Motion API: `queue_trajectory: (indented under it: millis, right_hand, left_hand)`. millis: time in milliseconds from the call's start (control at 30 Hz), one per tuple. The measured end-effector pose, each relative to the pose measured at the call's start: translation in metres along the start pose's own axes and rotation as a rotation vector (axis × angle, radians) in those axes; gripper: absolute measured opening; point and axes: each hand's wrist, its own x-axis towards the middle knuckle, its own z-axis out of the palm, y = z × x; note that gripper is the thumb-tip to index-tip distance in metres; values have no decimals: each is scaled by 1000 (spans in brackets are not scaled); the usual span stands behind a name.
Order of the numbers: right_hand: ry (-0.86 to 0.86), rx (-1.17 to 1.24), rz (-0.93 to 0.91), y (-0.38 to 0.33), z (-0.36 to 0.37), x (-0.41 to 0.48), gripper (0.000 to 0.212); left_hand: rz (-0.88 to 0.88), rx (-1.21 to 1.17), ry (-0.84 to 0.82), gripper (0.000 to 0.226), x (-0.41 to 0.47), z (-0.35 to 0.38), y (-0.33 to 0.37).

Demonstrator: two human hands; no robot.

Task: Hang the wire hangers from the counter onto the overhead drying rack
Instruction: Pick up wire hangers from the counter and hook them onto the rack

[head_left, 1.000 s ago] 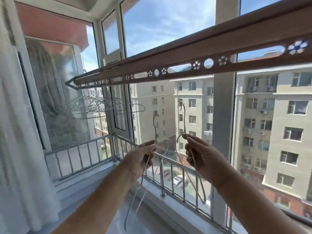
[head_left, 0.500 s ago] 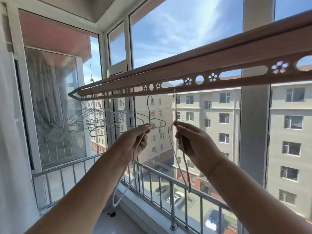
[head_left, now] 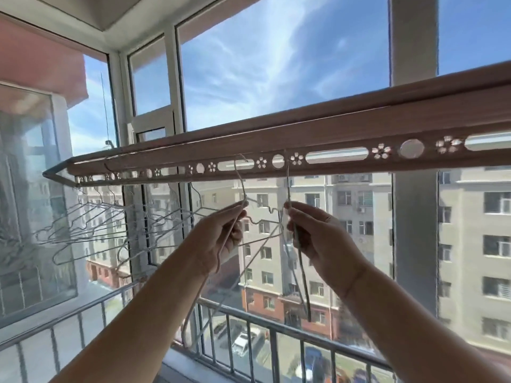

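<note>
A brown overhead drying rack (head_left: 345, 134) with oval and flower-shaped holes runs across the view. My left hand (head_left: 221, 239) pinches the neck of a white wire hanger (head_left: 240, 181), whose hook reaches an oval slot of the rack. My right hand (head_left: 320, 239) pinches the neck of a second wire hanger (head_left: 302, 277), whose hook rises to the rack's lower edge near a round hole. Several wire hangers (head_left: 91, 222) hang from the rack's left end. The counter is out of view.
Window frames (head_left: 172, 78) and glass stand behind the rack. A metal railing (head_left: 271, 335) runs along the sill below my arms. Apartment buildings fill the view outside.
Both hands have risen from railing height up to just under the rack, carrying the two hangers. The hooks now reach the rack's holes.
</note>
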Motion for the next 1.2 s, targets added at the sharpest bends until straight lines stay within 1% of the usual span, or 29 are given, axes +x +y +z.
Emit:
queue_trajectory:
  millis: [233,433,633,833,900,1067,1200]
  right_hand:
    - [65,-64,-11,12,10,19,23]
    - [105,-97,15,24,9,28,24]
    - [112,-129,17,31,6,29,22]
    - [119,-115,52,39,-1,24,17]
    - [146,-113,55,43,-7,20,14]
    - [216,-110,103,67,-39,4,12]
    - [270,-262,123,94,-74,-16,15]
  left_hand:
    - [1,-55,-60,20,30,-19,-3]
    - [-35,-77,-69,22,48,-31,-13]
    - [-53,-75,-87,16,54,-41,-21]
    - [-86,-20,7,12,54,-64,-31]
    - [-96,46,49,11,52,-76,-39]
    - [-108,113,61,11,25,-90,-72]
    - [-218,200,86,11,4,-92,-109]
